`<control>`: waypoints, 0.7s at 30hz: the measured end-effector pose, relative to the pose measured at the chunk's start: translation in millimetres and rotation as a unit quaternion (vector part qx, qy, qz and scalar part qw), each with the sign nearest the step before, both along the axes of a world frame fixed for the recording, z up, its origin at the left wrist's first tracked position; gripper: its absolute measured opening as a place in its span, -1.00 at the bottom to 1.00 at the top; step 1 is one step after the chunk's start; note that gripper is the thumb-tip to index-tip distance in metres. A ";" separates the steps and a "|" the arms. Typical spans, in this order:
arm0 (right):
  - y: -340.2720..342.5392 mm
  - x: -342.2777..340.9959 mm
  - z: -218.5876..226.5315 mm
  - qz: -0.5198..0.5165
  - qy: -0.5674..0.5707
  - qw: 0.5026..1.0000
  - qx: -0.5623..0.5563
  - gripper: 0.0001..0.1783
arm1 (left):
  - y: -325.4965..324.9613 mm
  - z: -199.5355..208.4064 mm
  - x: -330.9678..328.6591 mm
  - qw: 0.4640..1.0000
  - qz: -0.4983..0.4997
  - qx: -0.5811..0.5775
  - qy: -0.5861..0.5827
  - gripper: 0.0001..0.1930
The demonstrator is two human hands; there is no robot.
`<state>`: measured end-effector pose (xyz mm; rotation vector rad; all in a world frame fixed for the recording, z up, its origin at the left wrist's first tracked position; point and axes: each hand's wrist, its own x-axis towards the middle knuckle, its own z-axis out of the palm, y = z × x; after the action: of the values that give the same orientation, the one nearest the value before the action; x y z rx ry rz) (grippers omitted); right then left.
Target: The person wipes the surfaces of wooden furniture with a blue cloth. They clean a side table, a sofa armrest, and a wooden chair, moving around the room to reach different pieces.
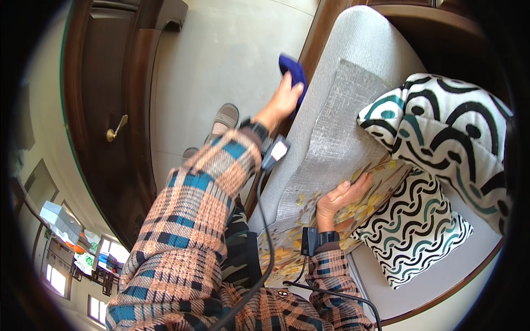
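Note:
My left hand (282, 98) is closed round a dark blue cloth (294, 68). The cloth is at the dark wooden side edge (316, 51) of a sofa, beside its grey seat cushion (361, 33). On a grey seat cover (345, 118) with a yellow leaf pattern, my right hand (341, 199) lies flat, fingers stretched out and holding nothing. Close to that hand is a black, white and teal wavy cushion (414, 226). A folded fabric piece (441, 124) with a similar pattern is bunched at the right.
A dark wooden door (107, 71) with a brass handle (116, 128) stands at the left. Pale tiled floor (221, 49) lies between door and sofa, with a slipper (226, 116) on my foot. Black cables (264, 209) run from my wrist devices past my arms.

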<state>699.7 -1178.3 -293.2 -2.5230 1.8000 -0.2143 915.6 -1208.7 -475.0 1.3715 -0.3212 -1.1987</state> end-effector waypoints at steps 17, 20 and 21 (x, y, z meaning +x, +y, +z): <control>-1.5 9.5 9.8 -0.049 0.029 0.997 0.061 -0.25 | -3.2 -1.6 22.8 0.942 0.036 0.104 0.318 -0.63; -2.4 8.6 10.0 -0.057 0.033 0.995 0.070 -0.25 | -79.6 -8.3 69.3 0.965 0.059 -0.012 0.255 -0.65; -2.8 8.8 10.5 -0.057 0.037 0.995 0.070 -0.25 | -98.3 -11.2 79.7 0.972 0.042 0.019 0.230 -0.64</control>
<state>708.5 -1181.1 -282.8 -2.3659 1.9148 0.0049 995.3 -1307.0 -486.2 1.0870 0.0877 -1.4132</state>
